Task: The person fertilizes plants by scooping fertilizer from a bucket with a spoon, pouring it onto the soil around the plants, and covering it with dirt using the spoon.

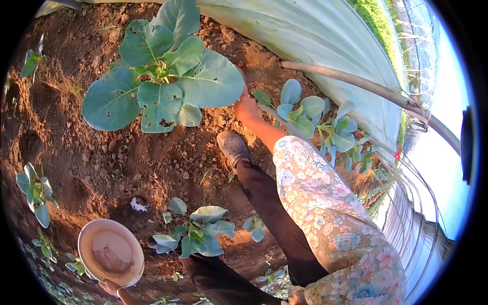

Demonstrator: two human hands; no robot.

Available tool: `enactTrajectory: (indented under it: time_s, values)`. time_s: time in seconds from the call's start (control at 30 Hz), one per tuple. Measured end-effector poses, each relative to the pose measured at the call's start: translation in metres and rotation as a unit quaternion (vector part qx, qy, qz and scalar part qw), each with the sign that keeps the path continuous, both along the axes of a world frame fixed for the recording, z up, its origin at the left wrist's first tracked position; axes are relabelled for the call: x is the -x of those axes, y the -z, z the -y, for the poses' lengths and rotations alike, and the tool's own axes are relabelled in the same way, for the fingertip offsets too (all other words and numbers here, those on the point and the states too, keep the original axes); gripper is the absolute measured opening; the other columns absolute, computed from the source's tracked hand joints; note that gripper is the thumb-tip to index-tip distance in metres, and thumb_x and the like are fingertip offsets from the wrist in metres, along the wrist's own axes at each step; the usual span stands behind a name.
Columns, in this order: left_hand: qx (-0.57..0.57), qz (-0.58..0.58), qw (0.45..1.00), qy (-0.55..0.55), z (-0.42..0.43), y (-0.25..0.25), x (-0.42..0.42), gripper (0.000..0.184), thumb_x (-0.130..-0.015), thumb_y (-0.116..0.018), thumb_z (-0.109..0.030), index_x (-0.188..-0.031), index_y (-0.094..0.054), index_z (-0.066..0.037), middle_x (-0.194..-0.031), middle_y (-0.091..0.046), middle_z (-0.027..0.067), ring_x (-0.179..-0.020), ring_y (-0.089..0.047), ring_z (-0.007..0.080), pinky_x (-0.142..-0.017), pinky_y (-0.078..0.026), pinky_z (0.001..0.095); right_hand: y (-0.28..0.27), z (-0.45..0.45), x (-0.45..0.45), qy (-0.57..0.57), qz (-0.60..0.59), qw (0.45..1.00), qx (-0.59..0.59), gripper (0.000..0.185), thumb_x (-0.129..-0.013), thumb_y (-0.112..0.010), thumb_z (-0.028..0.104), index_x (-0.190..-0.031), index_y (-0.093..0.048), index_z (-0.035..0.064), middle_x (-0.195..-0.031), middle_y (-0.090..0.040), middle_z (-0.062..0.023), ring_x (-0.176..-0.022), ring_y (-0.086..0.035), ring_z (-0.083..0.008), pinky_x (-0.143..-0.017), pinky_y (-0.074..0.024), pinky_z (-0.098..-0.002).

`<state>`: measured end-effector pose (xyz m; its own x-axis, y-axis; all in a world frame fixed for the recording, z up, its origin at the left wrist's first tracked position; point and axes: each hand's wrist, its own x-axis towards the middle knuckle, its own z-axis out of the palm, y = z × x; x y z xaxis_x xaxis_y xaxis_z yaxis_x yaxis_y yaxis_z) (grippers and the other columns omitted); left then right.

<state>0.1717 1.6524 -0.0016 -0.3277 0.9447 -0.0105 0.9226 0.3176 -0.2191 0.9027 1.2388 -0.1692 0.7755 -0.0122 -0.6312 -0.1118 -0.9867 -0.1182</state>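
Observation:
My right hand [245, 105] reaches beside the large leafy plant [161, 76], its fingers mostly hidden behind a broad leaf with small holes. Whether it holds anything there cannot be made out. At the lower left my left hand [111, 288] grips the rim of a round pale bucket [111, 252], which has a little brownish material at its bottom. A small heap of white grains [139, 205] lies in a hollow in the soil, just above and right of the bucket.
Smaller leafy plants [198, 233] grow near my legs, with others at the left and right. My shoe [234, 147] stands on the brown soil. A curved pole [356, 87] crosses the plastic sheet [305, 38] at the upper right.

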Motion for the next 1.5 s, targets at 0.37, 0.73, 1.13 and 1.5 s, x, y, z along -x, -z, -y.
enactTrajectory:
  time_s: [0.37, 0.73, 1.13, 1.5]
  values:
    - [0.003, 0.028, 1.0, -0.013, 0.01, -0.001, -0.026, 0.055, -0.077, -0.043, -0.027, -0.128, -0.048, -0.007, -0.12, -0.055, 0.018, -0.104, -0.054, 0.036, -0.09, -0.039, 0.0426, 0.058, 0.024, -0.052, -0.134, 0.081, 0.983, -0.1, 0.067, -0.082, -0.056, 0.024, -0.136, -0.024, 0.0031, -0.104, -0.059, -0.027, -0.093, -0.06, -0.0385, -0.078, -0.0474, -0.0437]
    - [0.011, 0.046, 0.999, -0.015, 0.001, -0.009, -0.009, 0.055, -0.076, -0.043, -0.026, -0.128, -0.048, -0.011, -0.12, -0.055, 0.0198, -0.106, -0.054, 0.0368, -0.091, -0.038, 0.0438, -0.002, -0.054, -0.075, -0.155, 0.082, 0.909, -0.378, 0.052, -0.084, -0.056, 0.021, -0.129, -0.039, 0.0037, -0.106, -0.061, -0.0185, -0.091, -0.061, -0.0322, -0.079, -0.0476, -0.0385]
    - [0.013, 0.06, 0.998, -0.01, -0.011, -0.012, 0.001, 0.047, -0.079, -0.046, -0.024, -0.124, -0.051, -0.013, -0.11, -0.057, 0.0212, -0.102, -0.054, 0.0378, -0.088, -0.04, 0.0443, 0.018, -0.053, -0.003, -0.183, 0.083, 0.979, 0.032, 0.048, -0.081, -0.06, 0.014, -0.124, -0.044, 0.0023, -0.102, -0.062, -0.022, -0.087, -0.062, -0.0349, -0.077, -0.0486, -0.0396]
    - [0.017, 0.104, 0.994, 0.0, -0.029, -0.017, 0.046, 0.048, -0.078, -0.047, -0.024, -0.125, -0.051, -0.012, -0.114, -0.059, 0.0162, -0.103, -0.055, 0.0349, -0.088, -0.04, 0.0414, -0.03, -0.039, 0.105, -0.233, 0.029, 0.972, -0.021, 0.05, -0.079, -0.059, 0.017, -0.124, -0.045, 0.0, -0.077, -0.061, -0.025, -0.071, -0.061, -0.0405, -0.064, -0.0482, -0.0471]
